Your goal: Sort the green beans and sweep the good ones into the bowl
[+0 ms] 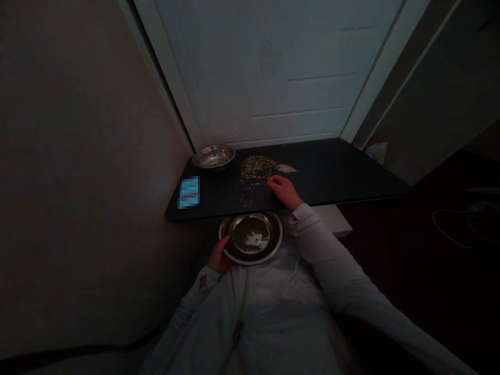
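Observation:
My left hand (219, 257) grips the left rim of a shiny metal bowl (277, 237), held at my lap just below the table's front edge. Small green beans (244, 229) cover most of its bottom, with a bare patch showing. Over the dark table (339, 172), my right hand (286, 192) has its fingers curled and pinched together; whatever they hold is too small to see. Just beyond it lies a mixed pile of green and pale grains (258, 166). A small heap of white grains (287, 168) adjoins the pile's right side, and stray grains (248, 200) are scattered nearer me.
A second metal bowl (214, 158) stands at the table's back left. In front of it lies a blurred blue packet or card (189, 192). A white door (297, 99) rises behind the table, and a wall (117, 172) borders the left. A white box (334, 220) shows under the front edge.

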A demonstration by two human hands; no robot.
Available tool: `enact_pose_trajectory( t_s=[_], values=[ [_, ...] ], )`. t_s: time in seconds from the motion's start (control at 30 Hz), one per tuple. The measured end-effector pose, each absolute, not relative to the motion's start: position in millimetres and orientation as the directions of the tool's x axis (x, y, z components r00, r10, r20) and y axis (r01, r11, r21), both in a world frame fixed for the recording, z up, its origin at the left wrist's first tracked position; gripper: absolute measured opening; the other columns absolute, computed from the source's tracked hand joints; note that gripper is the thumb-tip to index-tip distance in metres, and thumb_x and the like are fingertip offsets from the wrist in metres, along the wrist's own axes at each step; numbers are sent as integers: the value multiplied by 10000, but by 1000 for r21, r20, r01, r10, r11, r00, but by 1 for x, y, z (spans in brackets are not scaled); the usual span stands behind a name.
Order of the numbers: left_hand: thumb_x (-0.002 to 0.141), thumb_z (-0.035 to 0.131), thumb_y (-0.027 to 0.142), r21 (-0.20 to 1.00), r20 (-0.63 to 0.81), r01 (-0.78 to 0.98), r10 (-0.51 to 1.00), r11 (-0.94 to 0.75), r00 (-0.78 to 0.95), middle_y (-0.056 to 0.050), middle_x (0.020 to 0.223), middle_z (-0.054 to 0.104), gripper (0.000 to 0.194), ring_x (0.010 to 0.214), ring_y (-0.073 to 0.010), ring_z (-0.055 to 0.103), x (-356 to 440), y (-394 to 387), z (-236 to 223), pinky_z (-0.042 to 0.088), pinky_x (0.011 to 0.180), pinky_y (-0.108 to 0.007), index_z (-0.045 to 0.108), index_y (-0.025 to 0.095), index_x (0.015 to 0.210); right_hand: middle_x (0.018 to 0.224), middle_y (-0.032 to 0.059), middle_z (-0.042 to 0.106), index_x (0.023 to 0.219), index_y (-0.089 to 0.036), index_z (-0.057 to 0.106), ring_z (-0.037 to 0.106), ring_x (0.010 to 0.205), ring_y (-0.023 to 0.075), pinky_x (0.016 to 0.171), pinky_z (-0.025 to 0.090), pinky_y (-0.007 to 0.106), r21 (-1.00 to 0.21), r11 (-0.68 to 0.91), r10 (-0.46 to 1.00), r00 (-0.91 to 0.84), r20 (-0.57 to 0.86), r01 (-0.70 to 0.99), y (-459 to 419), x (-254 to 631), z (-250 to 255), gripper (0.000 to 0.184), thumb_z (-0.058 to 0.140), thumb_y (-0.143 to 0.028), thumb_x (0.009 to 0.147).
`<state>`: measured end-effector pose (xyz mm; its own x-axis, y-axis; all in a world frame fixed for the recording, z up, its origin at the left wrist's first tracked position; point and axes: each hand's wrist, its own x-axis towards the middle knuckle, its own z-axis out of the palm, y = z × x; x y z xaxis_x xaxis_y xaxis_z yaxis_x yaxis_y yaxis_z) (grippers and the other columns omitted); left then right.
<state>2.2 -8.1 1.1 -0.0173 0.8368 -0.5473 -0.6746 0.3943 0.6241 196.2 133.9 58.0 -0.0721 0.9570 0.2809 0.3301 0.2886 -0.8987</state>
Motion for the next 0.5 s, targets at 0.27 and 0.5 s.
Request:
enact_pose_trajectory(
  t_s=[0.27,0.5],
  values=[
    [730,479,226,624,-537,-685,843,377,-24,-34,727,704,194,1011,-198,543,-1,-7,-6,364,931,-312,660,157,717,555,-39,453,606,-163,501,408,568,96,558,303,224,-904,268,958,6,287,332,134,197,60,131,439,-276,631],
    [729,475,237,625,-530,-675,848,392,3,-53,782,701,206,1039,-207,522,0,-8,-4,352,943,-315,657,142,727,552,-37,466,605,-161,514,420,568,96,560,304,224,-884,279,957,-36,286,376,133,197,61,135,435,-265,634]
  ],
)
